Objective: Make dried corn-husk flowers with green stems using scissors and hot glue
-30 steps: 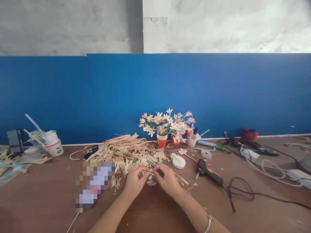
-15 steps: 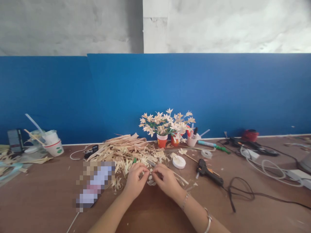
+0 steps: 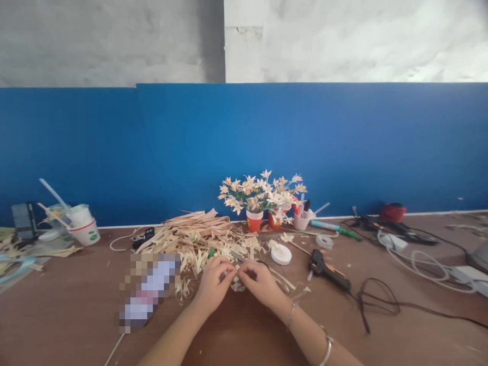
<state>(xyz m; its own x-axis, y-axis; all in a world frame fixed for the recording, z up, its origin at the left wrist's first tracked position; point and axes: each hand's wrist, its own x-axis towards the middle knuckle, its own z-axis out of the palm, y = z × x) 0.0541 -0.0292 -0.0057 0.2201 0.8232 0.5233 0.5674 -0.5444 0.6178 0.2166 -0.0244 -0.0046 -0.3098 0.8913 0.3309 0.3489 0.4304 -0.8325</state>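
Spreading under everything, the brown counter carries the work; beyond the grip stands a blue board, and just behind the grip lies a heap of pale strips; further back, cups of finished flowers stand upright, which suggests several pieces are already done. To the right of the grip lies a glue gun with its black cord trailing off, and between it and the grip sits a white tape roll; well to the left stands a paper cup. At the middle, the left hand and right hand meet fingertip to fingertip, both pinched nearly closed on a small pale piece, held just above the counter; its exact shape is too small to tell. A few loose petals lie directly under the grip. Judging by that, this piece is only partly formed; the large heap of uncut strips suggests much remains.
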